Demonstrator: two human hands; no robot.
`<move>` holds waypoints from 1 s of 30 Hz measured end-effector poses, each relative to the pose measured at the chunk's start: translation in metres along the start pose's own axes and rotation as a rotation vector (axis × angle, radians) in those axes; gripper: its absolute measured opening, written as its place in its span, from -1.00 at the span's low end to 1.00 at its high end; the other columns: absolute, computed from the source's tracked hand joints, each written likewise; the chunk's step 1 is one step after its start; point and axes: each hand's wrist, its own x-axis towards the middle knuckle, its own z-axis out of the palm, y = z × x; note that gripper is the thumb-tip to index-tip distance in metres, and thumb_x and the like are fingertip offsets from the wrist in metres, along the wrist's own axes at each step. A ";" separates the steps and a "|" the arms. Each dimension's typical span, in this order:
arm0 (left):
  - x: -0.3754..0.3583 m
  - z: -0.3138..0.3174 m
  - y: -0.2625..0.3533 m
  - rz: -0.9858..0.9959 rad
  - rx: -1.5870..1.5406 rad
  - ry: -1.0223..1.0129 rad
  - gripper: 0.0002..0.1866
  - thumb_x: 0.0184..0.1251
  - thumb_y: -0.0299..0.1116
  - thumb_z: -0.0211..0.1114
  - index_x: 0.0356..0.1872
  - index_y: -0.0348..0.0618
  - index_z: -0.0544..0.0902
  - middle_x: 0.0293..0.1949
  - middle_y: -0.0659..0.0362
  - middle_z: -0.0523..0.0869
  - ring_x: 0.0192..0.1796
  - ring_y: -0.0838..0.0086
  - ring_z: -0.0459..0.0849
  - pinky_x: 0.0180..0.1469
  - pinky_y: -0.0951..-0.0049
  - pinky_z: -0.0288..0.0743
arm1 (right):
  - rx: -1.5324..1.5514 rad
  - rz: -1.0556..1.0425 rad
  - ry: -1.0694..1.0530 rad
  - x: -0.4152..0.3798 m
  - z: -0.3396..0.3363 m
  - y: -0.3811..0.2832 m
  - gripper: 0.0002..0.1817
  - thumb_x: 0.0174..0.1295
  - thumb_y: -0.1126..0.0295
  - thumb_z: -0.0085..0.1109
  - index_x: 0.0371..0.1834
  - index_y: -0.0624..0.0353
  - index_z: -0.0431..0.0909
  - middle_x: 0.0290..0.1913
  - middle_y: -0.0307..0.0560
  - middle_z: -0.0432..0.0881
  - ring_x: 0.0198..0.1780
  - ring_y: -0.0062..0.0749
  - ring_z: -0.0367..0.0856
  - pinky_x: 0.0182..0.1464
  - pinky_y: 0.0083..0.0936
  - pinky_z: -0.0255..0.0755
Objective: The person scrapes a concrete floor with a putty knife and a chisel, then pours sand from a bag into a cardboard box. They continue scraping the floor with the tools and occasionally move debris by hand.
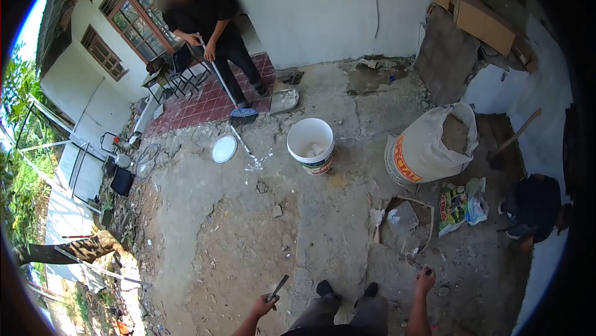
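Cracked, patchy concrete (329,212) spreads out before a pale wall (329,16) and a red-tiled porch (186,105), with loose rubble scattered over it. The left hand (265,306) is closed around a flat tool (279,287), which is slim and straight-sided, grey along its exposed length, and angled up and away from the fist; its grip is mostly covered by the fingers. This tool is held above the ground, to the left of two dark-covered feet (349,289). The right hand (425,280) has its fingers curled, with a dark spot at their tips; whether it grips anything, I cannot tell. Farther ahead stands a white bucket (318,163) with a coloured label and pale lumps inside, between a round white lid (224,149) and a bulging sack (425,143) with orange lettering. Near the porch, another person (214,32) holds a long-handled broom (243,113).
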 end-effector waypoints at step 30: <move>-0.090 0.204 0.053 -0.241 -0.309 0.175 -0.62 0.50 -0.07 0.13 -0.23 -0.23 0.67 -0.73 0.18 0.58 -0.78 0.68 0.36 -0.72 0.60 0.17 | -0.385 -0.279 -0.496 0.148 0.017 -0.064 -0.79 0.26 0.31 0.24 -0.20 0.23 0.64 -0.35 0.07 0.71 -0.27 -0.19 0.74 -0.22 -0.37 0.53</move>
